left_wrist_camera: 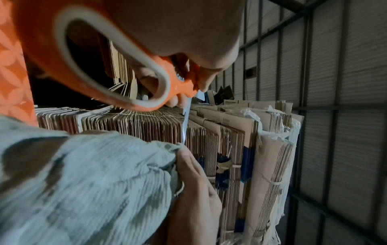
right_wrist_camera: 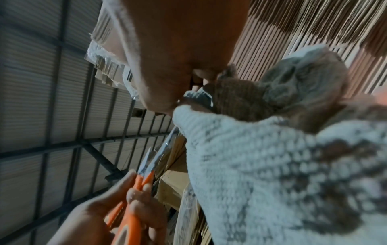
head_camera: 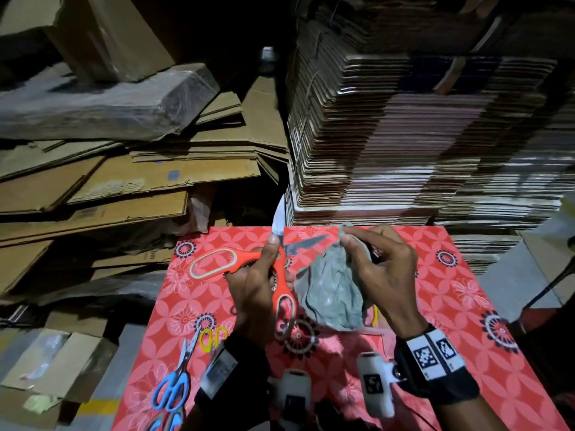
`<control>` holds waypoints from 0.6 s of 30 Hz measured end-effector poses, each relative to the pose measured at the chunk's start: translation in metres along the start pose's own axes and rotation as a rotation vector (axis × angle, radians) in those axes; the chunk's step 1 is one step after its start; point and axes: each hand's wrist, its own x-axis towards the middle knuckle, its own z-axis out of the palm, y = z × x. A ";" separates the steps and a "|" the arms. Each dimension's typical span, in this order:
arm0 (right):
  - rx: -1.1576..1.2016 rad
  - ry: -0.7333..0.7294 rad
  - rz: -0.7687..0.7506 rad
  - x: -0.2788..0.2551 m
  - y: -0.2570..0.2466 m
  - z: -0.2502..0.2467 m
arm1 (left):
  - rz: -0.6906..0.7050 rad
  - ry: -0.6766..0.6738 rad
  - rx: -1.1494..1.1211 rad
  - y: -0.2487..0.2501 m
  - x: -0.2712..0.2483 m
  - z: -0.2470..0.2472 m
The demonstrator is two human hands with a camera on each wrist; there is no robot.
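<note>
My left hand (head_camera: 261, 275) grips orange scissors (head_camera: 236, 262) near the pivot, above the red patterned table (head_camera: 466, 306). Their handles are spread apart and the blades stand wide open, one pointing up, one pointing right towards the cloth. The orange scissors (left_wrist_camera: 117, 69) fill the left wrist view; their orange handles (right_wrist_camera: 130, 207) show low in the right wrist view. My right hand (head_camera: 373, 259) pinches the top of a crumpled grey cloth (head_camera: 329, 290), which hangs beside the blades. The grey cloth (left_wrist_camera: 83, 182) and my right hand's fingers (left_wrist_camera: 192, 174) lie close to one blade tip. The grey cloth (right_wrist_camera: 282, 165) fills that view.
Blue scissors (head_camera: 174, 387) and small yellow scissors (head_camera: 211, 337) lie at the table's near left. Tall bundles of flattened cardboard (head_camera: 420, 135) rise behind the table, loose cardboard sheets (head_camera: 124, 181) pile at the left. Two white devices (head_camera: 373, 384) sit at the near edge.
</note>
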 end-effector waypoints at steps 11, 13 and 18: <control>-0.076 -0.054 -0.162 -0.013 -0.008 0.022 | -0.141 0.010 0.023 -0.007 0.006 0.000; -0.086 0.023 -0.108 -0.005 -0.001 0.020 | -0.146 0.003 0.010 -0.007 0.004 0.000; -0.129 -0.034 -0.232 -0.014 -0.009 0.026 | -0.117 -0.001 -0.015 -0.007 0.002 0.002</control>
